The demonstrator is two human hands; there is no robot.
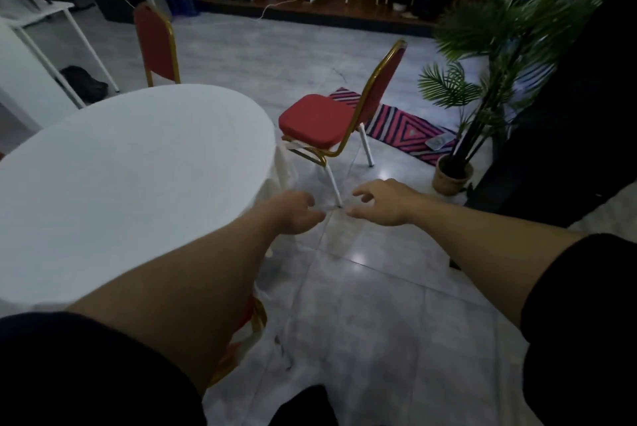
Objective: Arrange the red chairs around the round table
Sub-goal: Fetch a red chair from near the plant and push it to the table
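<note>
A red chair (320, 122) with a gold frame and white legs stands on the grey tiled floor (362, 305) just beside the right edge of the round table (131, 163), its seat turned toward the table and its back away from it. A second red chair (157, 44) stands at the far side of the table, its back rising above the white tabletop while its seat is hidden behind it. A third red and gold chair (253, 317) shows only in part at the near edge of the table, mostly covered by the left forearm.

Both arms reach forward over the floor, short of the first chair. The left hand (296, 213) and the right hand (381, 203) hang near each other, empty, with fingers loosely curled and spread, gripping nothing. The chair's front leg meets the floor between them.

Behind the first chair lies a striped pink and dark rug (410, 131). Beside it a palm plant (482, 56) grows from a woven pot (451, 181). A white shelf frame (51, 36) stands at the far left.
</note>
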